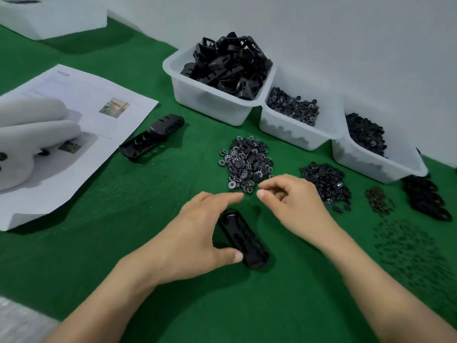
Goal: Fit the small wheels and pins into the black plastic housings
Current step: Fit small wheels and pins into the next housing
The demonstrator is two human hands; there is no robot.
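The wheel pile (247, 160) lies just beyond our right grip (294, 201), apart and empty; our left grip (195, 236), also apart, spans the black housing (244, 241) along its fore-aft long axis.

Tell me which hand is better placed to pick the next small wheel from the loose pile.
Right. The right hand hovers just beside the pile of small wheels, fingers half curled. The left hand lies over the black housing, thumb against it, and probably should steady it.
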